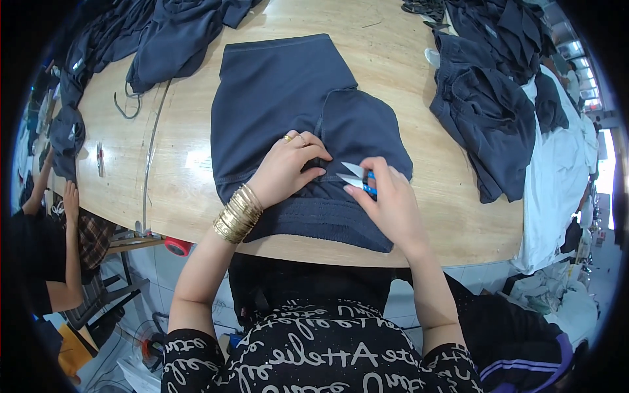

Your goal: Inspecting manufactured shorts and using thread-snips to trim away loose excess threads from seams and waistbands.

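Note:
A pair of dark navy shorts [272, 92] lies spread on the wooden table in front of me, its gathered elastic waistband [314, 219] toward my body. My left hand [288, 167], with rings and a stack of gold bangles on its wrist, pinches a fold of the shorts' cloth near the middle seam. In my right hand [392, 206] is a pair of thread snips [357, 178] with blue grips. Their two pointed blades stand apart, aimed left at the pinched fold. Whether the blades touch the cloth, I cannot tell.
More dark garments lie piled at the far left [177, 49] and on the right [485, 118], beside white cloth [557, 177] hanging over the edge. Another pair of snips [99, 159] and a dark cord [128, 105] rest on the table [180, 131]. A co-worker's hand [71, 200] touches the left edge.

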### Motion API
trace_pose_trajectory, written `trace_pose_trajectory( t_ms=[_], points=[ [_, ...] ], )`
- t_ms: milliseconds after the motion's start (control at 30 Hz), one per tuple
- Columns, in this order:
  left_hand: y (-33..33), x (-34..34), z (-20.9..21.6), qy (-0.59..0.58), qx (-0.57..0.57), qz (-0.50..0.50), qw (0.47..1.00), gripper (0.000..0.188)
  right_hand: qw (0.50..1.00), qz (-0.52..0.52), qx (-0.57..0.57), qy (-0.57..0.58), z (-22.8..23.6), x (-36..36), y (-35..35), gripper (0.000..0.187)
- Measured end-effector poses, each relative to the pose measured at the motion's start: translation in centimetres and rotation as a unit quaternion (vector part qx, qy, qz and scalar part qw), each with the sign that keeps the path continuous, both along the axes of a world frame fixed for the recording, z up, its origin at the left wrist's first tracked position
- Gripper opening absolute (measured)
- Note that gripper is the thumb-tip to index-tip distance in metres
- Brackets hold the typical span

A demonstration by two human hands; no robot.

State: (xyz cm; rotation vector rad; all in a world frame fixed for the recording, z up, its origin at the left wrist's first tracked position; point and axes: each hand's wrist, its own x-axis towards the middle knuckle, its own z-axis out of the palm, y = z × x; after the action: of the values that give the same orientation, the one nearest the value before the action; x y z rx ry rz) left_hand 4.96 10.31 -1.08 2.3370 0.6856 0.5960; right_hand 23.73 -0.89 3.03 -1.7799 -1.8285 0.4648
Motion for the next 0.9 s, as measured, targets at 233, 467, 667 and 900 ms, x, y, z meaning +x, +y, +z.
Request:
trace_pose_trajectory(
  t_ms=[233,467,667,900],
  points=[
    [0.0,-0.1,-1.0,-0.013,-0.035,0.003,0.999,0.015,0.992,-0.044,-0.111,0.033,-2.2,-0.1,2.1,0.033],
    [0.9,0.3,-1.5,-0.005,0.037,-0.012,0.999,0.008,0.998,0.037,-0.031,-0.032,-2.4,0.7,2.6,0.029],
    [1.1,0.0,-1.5,0.001,0.019,-0.026,0.999,0.008,0.983,0.098,0.042,-0.152,-2.1,0.7,3.3,0.026],
    [0.8,0.1,-1.7,-0.006,0.008,-0.022,1.000,0.007,0.975,0.126,0.037,-0.179,-2.0,0.8,3.8,0.028]
  ],
)
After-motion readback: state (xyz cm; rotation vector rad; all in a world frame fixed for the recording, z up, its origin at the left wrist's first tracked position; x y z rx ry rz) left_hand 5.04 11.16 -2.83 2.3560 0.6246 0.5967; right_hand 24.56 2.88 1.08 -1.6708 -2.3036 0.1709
